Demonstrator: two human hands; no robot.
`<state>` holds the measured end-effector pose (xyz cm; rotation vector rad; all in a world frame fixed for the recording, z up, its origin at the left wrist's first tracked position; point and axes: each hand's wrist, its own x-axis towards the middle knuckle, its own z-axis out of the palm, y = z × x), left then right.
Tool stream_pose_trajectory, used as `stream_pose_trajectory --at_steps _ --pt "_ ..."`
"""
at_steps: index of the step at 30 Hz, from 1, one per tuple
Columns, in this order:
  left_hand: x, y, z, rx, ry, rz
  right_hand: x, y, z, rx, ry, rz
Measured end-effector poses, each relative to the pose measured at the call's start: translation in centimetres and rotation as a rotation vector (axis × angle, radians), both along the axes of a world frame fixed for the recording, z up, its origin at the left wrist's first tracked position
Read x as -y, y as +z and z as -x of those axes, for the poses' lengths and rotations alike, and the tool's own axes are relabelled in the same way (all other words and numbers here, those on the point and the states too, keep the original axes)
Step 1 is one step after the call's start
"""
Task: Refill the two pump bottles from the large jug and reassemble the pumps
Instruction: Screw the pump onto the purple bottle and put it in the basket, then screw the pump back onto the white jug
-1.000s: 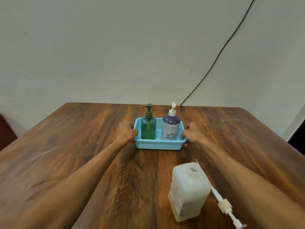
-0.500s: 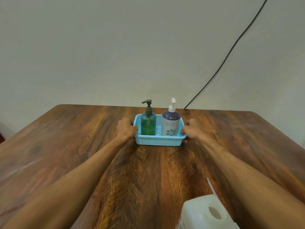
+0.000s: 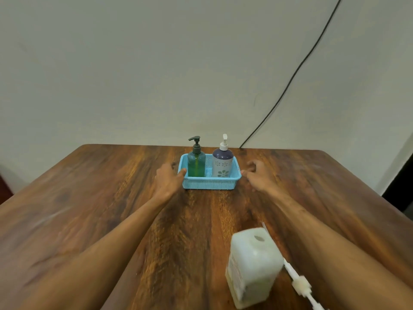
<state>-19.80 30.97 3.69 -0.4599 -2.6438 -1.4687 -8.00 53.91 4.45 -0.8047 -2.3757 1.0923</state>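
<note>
Bare worktop (image 3: pixel 100 198) lies open at nine o'clock; the jug (image 3: pixel 253 267) and a blurred loose pump (image 3: pixel 300 285), apparently touching it, crowd five o'clock, the basket (image 3: pixel 209 186) blocking twelve.

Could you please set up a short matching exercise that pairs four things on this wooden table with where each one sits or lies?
Things:
1. green transparent pump bottle
2. purple-and-white flowered pump bottle
3. large white plastic jug
4. loose white pump with its tube

Places:
A. lying flat on the wooden table, right of the jug
B. right half of the light blue plastic basket
C. standing near the front, mouth open
D. left half of the basket

Pairs: 1-D, 2-B, 3-C, 4-A
</note>
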Motion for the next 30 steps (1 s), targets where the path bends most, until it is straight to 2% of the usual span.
stream_pose_trajectory --at_steps 9,18,23,30 --pt "4.1 3.4 -10.4 -0.066 -0.124 -0.115 5.4 2.8 -11.1 -0.214 -0.006 0.018" --pt "6.9 2.8 -20.8 -0.053 -0.266 -0.21 9.5 2.1 -21.3 -0.331 -0.039 0.055" --pt "7.9 0.1 -24.3 -0.011 -0.314 -0.242 10.4 -0.9 -24.6 -0.24 -0.101 -0.01" --pt "7.5 -2.9 -25.8 0.058 -0.382 -0.206 10.5 -5.7 -26.6 0.006 -0.179 -0.138"
